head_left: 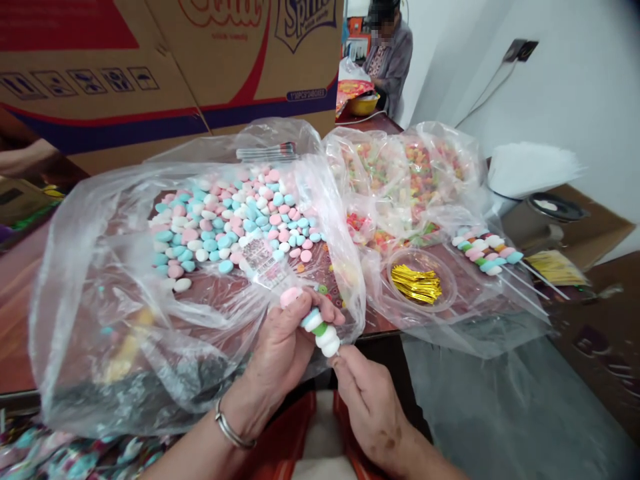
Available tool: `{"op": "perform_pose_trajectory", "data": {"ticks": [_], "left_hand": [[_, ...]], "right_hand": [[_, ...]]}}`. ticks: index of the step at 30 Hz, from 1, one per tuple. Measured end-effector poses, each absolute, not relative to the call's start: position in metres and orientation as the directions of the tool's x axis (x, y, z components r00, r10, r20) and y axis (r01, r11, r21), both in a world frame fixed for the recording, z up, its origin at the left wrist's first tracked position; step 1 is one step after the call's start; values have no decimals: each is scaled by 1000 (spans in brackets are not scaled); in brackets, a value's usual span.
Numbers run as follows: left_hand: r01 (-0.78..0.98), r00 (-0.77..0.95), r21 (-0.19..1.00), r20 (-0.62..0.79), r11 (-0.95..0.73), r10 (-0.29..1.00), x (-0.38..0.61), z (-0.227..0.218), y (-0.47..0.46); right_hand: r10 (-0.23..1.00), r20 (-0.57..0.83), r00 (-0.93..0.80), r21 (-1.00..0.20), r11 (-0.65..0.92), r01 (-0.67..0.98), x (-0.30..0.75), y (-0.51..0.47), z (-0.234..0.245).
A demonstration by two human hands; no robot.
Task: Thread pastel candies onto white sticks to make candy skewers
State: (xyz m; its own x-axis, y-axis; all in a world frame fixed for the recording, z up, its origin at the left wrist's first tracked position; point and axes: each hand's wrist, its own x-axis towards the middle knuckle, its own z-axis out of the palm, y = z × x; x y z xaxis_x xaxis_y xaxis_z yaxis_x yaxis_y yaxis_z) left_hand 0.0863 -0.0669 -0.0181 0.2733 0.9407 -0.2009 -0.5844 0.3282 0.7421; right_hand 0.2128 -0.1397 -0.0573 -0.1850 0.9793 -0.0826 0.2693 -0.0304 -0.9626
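Note:
My left hand (287, 333) is closed around a candy skewer (320, 330) of pink, blue, white and green marshmallow-like pieces. Closed at its lower end is my right hand (370, 403), whose fingers hide any stick there. Just beyond the skewer's upper end lies a clear wrapper with a printed label (257, 257); whether it covers the skewer I cannot tell. Behind my left hand, loose pink, blue and white candies (225, 223) fill a large open clear plastic bag (80, 280).
A round clear tub of gold twist ties (417, 283) stands right of the bag. Farther right lie finished-looking candy skewers (485, 250). Bags of colourful gummies (415, 163) sit behind. A large cardboard box (165, 73) blocks the back left. Another person (393, 60) works at the far end.

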Motion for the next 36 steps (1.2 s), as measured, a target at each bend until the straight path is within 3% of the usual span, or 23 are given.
{"op": "perform_pose_trajectory", "data": {"ticks": [3,6,11,18,24,26,32,36], "left_hand": [[-530,342,760,-214,376,915,80,-17,-65],[-498,393,768,-213,402,894,70,-14,-59],[-592,284,743,-170,312,944,59,-7,-44],[-703,120,672,-211,233,970,59,-4,-22],[-706,342,555,-276,440,898,60,-10,-14],[-692,393,509,-328,511,859,60,-12,-12],[-660,384,526,-377,536,843,65,-18,-15],[-683,287,593,-320,427,903,73,-23,-22]], "right_hand": [[950,-168,-262,-985,-149,91,215,-139,-62],[951,-144,-275,-989,-127,77,218,-137,-66],[949,-116,-295,-991,-93,93,218,-135,-70],[945,-120,-305,-992,-104,68,214,-135,-73],[875,-302,-378,-881,-408,-240,216,-134,-64],[869,-314,-383,-848,-438,-297,218,-133,-61],[897,-302,-322,-913,-369,-174,223,-133,-60],[958,-163,-235,-978,-125,168,221,-136,-66]]}}
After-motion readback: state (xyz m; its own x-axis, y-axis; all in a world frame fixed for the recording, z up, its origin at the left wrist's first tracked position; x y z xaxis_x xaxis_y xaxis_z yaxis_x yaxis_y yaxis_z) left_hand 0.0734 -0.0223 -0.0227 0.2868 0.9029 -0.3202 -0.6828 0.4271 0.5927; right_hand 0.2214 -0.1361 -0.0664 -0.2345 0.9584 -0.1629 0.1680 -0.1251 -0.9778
